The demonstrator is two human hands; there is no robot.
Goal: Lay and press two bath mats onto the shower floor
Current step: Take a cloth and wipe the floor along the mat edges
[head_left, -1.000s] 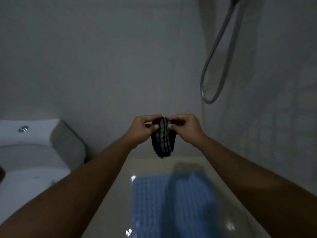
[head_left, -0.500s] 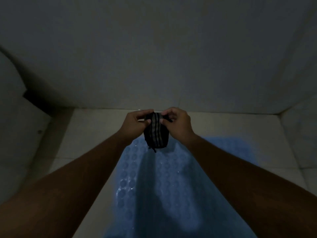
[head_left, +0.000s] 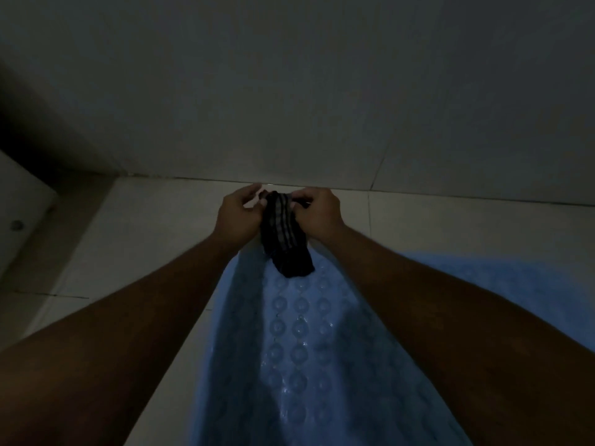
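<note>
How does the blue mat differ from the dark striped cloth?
Colour: the blue mat is pale blue; the dark striped cloth is black with grey stripes.
Pose: the mat lies spread flat on the tiled floor; the cloth hangs bunched, pinched by the right hand, the left hand at its edge.
Size: the mat is far larger than the cloth.
Shared: both bear a repeating pattern.

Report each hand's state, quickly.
Left hand: against the striped cloth; whether it holds it cannot be told.
Right hand: closed on the striped cloth.
</note>
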